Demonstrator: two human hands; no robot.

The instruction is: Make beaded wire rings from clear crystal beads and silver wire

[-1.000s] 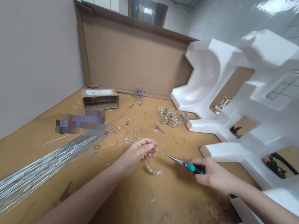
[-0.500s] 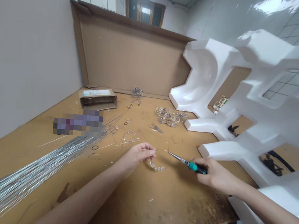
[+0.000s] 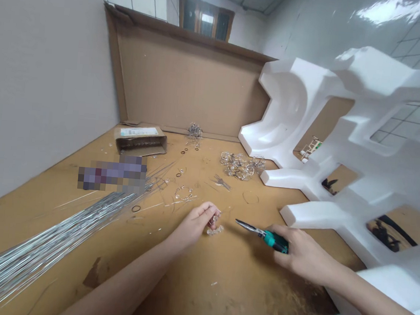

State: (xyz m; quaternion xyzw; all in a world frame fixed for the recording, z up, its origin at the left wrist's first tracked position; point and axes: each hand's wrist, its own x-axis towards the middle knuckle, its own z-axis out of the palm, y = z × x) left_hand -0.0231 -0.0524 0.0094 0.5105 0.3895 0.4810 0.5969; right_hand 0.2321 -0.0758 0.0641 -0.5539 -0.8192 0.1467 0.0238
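Note:
My left hand (image 3: 201, 219) pinches a beaded wire ring (image 3: 215, 231) whose clear beads hang below the fingertips. Part of that ring is hidden by the fingers. In my right hand (image 3: 295, 247) are long-nose pliers (image 3: 262, 233) with green and black handles. Their jaws point left toward the beads and stand apart from them, touching nothing. Just beyond my left hand lies another loop of beaded wire (image 3: 184, 193), flat on the table. A thin bare wire loop (image 3: 250, 198) rests to the right of it.
Straight silver wires (image 3: 78, 234) spread along the left. A heap of beaded wire rings (image 3: 239, 166) and a wire tangle (image 3: 194, 130) lie farther back. An open cardboard box (image 3: 141, 141) stands at back left. White foam packing (image 3: 302, 212) walls the right side.
The pliers have drawn back from the wire end and tilted, showing the flat of their jaws. My left hand has turned the beaded ring, so its beads sit closer under the fingers.

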